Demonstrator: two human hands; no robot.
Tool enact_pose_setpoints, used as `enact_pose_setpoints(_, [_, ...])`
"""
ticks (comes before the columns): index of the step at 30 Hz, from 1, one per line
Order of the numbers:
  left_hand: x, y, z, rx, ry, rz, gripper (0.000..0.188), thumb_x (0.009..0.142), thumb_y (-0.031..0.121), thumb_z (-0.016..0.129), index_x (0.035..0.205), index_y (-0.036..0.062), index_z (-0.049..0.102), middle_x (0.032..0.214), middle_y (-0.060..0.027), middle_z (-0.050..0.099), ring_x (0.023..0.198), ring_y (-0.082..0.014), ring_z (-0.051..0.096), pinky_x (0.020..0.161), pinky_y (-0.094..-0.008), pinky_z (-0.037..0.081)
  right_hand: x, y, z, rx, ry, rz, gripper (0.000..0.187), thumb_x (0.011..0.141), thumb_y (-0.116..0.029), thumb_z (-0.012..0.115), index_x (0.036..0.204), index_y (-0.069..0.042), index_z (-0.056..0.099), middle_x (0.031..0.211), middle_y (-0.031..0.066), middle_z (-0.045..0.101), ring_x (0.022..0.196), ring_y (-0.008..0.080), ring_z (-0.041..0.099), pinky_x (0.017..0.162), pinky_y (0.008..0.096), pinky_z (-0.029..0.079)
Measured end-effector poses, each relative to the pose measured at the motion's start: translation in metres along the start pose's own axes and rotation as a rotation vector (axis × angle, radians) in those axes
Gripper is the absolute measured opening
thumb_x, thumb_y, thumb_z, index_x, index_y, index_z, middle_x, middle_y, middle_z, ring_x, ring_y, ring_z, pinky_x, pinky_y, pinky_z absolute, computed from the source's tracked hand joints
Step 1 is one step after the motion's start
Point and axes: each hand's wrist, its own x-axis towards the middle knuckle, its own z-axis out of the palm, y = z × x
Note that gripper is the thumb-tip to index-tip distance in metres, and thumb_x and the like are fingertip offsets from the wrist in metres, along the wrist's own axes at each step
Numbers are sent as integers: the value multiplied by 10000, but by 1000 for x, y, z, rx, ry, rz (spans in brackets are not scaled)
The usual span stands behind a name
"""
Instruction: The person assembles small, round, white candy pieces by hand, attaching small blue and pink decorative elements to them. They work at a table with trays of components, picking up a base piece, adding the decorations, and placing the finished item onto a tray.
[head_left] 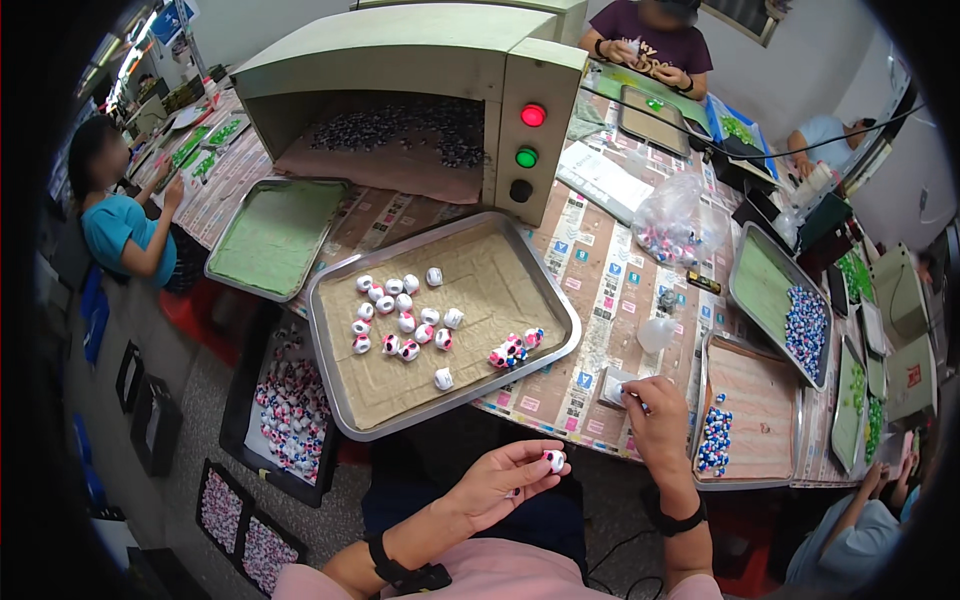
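My left hand (pixel 505 487) is closed, its thumb and fingertips pinching a small round white bead with pink and dark marks (pixel 555 460). My right hand (pixel 657 412) is closed in a pinch above a small pale square dish (pixel 613 386) at the table edge. Its fingers hide most of a thin tool whose kind I cannot make out. Ahead of my left hand lies a metal tray lined with brown sheet (pixel 480 270). Several white beads (pixel 408 322) are spread over its left part, and a tight group of pink, blue and black beads (pixel 510 348) sits at its right.
A conveyor oven (pixel 390 75) with red and green lights stands behind the tray. Black bins of beads (pixel 290 415) lie low at left. A squeeze bottle (pixel 656 333), a plastic bag of beads (pixel 680 220) and bead trays (pixel 750 410) occupy the right. Other people work around the table.
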Motion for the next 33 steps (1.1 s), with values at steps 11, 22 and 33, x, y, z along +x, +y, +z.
enact_pose_setpoints(11, [17, -5, 2, 45, 44, 31, 315, 932, 59, 576, 1244, 28, 546, 1143, -91, 604, 1083, -191, 605, 875, -269, 546, -19, -29, -15, 402, -28, 162, 134, 785, -13, 702, 919, -9, 701, 861, 97, 663, 704, 165, 613, 614, 277, 483])
enact_pose_setpoints(22, [18, -4, 8, 56, 58, 35, 306, 915, 15, 586, 1218, 45, 563, 1147, -71, 606, 1050, -157, 607, 864, -269, 553, -46, -51, -8, 716, -168, 302, 157, 799, -42, 728, 952, -6, 711, 900, 86, 661, 792, 134, 642, 687, 234, 509])
enact_pose_setpoints(33, [15, -8, 4, 271, 120, 186, 290, 855, -30, 652, 1140, 3, 612, 1078, -105, 642, 959, -165, 644, 832, -294, 574, -48, -49, -4, 683, -252, 235, 134, 786, -4, 741, 916, 18, 717, 869, 84, 655, 770, 123, 625, 668, 221, 493])
